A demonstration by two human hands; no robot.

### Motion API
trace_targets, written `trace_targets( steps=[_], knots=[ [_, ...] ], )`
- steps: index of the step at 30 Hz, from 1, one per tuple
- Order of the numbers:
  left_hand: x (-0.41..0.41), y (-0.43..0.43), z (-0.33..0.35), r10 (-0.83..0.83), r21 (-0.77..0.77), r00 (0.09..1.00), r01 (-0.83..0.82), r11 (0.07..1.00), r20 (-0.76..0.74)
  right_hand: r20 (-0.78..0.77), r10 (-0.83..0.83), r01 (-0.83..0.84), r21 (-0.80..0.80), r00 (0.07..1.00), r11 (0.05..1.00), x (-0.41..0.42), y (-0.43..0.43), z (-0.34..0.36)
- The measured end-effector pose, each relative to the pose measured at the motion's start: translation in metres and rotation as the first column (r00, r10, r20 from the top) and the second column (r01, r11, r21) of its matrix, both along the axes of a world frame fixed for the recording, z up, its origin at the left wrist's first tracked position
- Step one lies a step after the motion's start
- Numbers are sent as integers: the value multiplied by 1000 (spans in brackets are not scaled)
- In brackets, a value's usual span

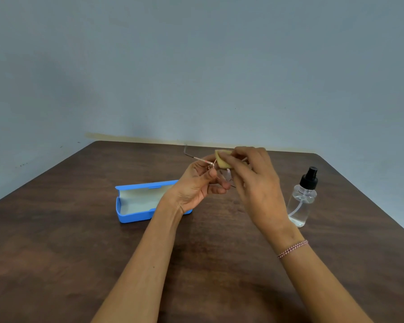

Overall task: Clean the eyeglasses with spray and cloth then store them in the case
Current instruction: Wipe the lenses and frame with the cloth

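Eyeglasses (203, 161) with a thin wire frame and clear lenses are held above the middle of the desk (56, 252), between both hands. The left hand (197, 185) pinches the frame near the hinge, thumb and fingers curled round it. One slim temple points toward the far edge and is bent at its tip. The right hand (254, 180) grips a small, soft yellow cloth (222, 159), folded thick, and presses it against a lens that is mostly hidden behind the fingers. A braided red-and-white bracelet (292, 248) circles the right wrist. A long blue case (135, 203) with rounded corners lies open on the desk left of the middle, partly behind the left wrist. Its smooth shell has a pale lining, and the lid is on the far-edge side. A clear, round spray bottle (302, 199) with a black pump top stands upright toward the right edge, with a thin tube curving inside. The desk is dark wood grain with rounded far corners, against a plain blue-grey wall (196, 66).
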State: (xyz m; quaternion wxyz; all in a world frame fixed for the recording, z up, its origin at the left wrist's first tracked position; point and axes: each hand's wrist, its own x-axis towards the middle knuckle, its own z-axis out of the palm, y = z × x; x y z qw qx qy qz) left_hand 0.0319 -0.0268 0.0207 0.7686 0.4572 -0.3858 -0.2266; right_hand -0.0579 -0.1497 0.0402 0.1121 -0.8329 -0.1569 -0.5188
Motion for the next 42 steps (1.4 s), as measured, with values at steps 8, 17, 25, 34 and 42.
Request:
trace_targets(
  steps=[8, 17, 25, 34, 42],
  knots=[
    [2, 6, 5, 88, -52, 996, -88, 995, -1, -30, 38, -42, -172, 999, 984, 0, -3, 1],
    [1, 6, 10, 107, -141, 993, -113, 984, -48, -94, 2, -22, -213, 996, 977, 4, 1, -2],
    [-2, 6, 11, 108, -106, 993, -112, 988, -40, -30, -12, 8, -136, 999, 991, 4, -2, 0],
    [-1, 3, 8, 95, -104, 995, -98, 990, -36, -16, 108, -102, 206, 994, 973, 3, -8, 5],
    [0, 3, 7, 80, -67, 996, -82, 994, -34, -7, 527, -195, 925, 850, 327, 0, -16, 21]
  ],
)
